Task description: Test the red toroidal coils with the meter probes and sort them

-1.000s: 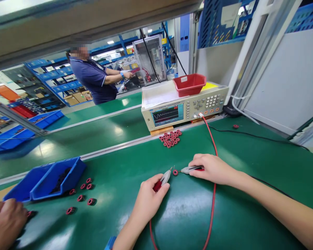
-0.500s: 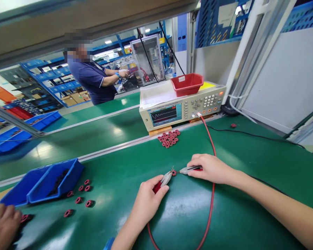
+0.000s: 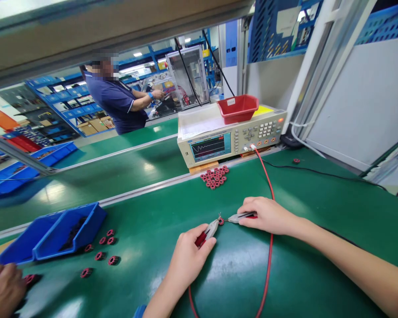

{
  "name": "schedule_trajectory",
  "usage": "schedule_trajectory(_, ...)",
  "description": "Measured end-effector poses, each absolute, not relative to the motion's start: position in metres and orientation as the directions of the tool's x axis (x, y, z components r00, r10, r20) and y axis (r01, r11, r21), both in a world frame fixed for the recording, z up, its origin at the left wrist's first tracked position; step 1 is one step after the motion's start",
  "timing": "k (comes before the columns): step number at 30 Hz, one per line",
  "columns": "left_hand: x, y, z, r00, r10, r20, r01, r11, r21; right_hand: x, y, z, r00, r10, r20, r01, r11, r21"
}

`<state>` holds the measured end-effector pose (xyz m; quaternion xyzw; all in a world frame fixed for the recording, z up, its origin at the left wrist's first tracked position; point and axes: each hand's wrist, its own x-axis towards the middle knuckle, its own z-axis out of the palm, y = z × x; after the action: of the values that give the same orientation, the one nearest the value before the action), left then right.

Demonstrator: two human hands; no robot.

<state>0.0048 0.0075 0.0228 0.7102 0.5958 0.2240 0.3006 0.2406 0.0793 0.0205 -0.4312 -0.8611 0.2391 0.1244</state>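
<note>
My left hand (image 3: 193,252) pinches an alligator clip (image 3: 212,229) with red inside its grips; its tip is at the wire ends of a small red-and-black wound coil (image 3: 221,221). From the other side, my right hand (image 3: 264,214) holds a second alligator clip (image 3: 239,216), its jaws at a wire on the coil's right. Whether each clip bites the wire is too small to tell. A red cable (image 3: 271,251) loops from the bench tester (image 3: 232,137) past my right wrist and round below my left hand. The tester's screen (image 3: 209,145) shows a wavy trace and red letters.
Several coils lie in a cluster (image 3: 214,177) before the tester, and others (image 3: 100,255) near two blue bins (image 3: 66,234). One coil (image 3: 296,160) sits at the right. A red bin (image 3: 238,108) tops the tester. Another person's hand (image 3: 3,287) is at lower left; a person (image 3: 114,101) stands beyond.
My left hand's clip has closed up slightly at the coil's wires. The other person's hand at lower left has shifted a little. My right hand stays nearly still.
</note>
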Motion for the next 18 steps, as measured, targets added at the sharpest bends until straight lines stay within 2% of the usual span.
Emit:
schedule_trajectory(5, 0.004, 0.007, 0.025, 0.186, 0.982, -0.031, 0.717, -0.114, 0.687, 0.245, 0.084, 0.024, -0.599, 0.8, 0.041, 0.659, 0.521, -0.543)
schedule_trajectory(10, 0.002, 0.008, 0.025, 0.224, 0.974, -0.045, 0.711, -0.132, 0.69, 0.248, 0.09, 0.028, -0.485, 0.862, 0.147, 0.626, 0.46, -0.63)
schedule_trajectory(18, 0.0, 0.007, 0.025, 0.26, 0.965, -0.043, 0.712, -0.161, 0.683, 0.242, 0.084, 0.027, -0.576, 0.81, 0.112, 0.604, 0.514, -0.609)
